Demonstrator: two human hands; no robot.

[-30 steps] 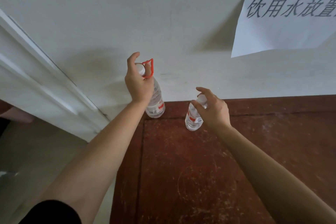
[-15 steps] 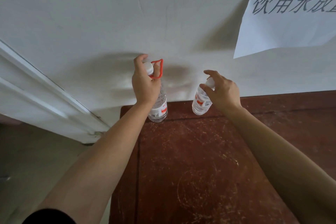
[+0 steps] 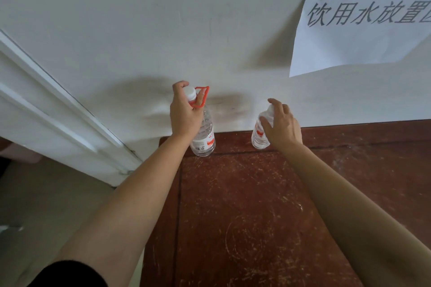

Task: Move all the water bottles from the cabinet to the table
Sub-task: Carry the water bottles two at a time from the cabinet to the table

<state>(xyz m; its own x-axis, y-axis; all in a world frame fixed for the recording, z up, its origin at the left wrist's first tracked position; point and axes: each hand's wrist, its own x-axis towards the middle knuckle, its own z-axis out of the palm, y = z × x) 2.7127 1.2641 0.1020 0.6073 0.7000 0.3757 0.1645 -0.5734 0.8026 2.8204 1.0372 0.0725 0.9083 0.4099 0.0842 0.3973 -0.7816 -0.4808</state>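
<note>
A large clear water bottle (image 3: pixel 205 138) with a white cap and a red carry loop stands on the back left corner of the dark red wooden table (image 3: pixel 256 205). My left hand (image 3: pixel 184 112) grips its neck, with a finger through the loop. To its right, a small clear water bottle (image 3: pixel 259 138) with a red label stands at the table's back edge against the wall. My right hand (image 3: pixel 283 124) curls round its top, thumb and forefinger on either side of the cap.
A white wall rises straight behind the table, with a paper sign (image 3: pixel 361 18) bearing black characters at the upper right. A white door frame (image 3: pixel 58 112) slants down on the left, above pale floor (image 3: pixel 35 205).
Both hands carried their bottles farther back toward the wall. The small bottle went from tilted above the table to upright at the back edge.
</note>
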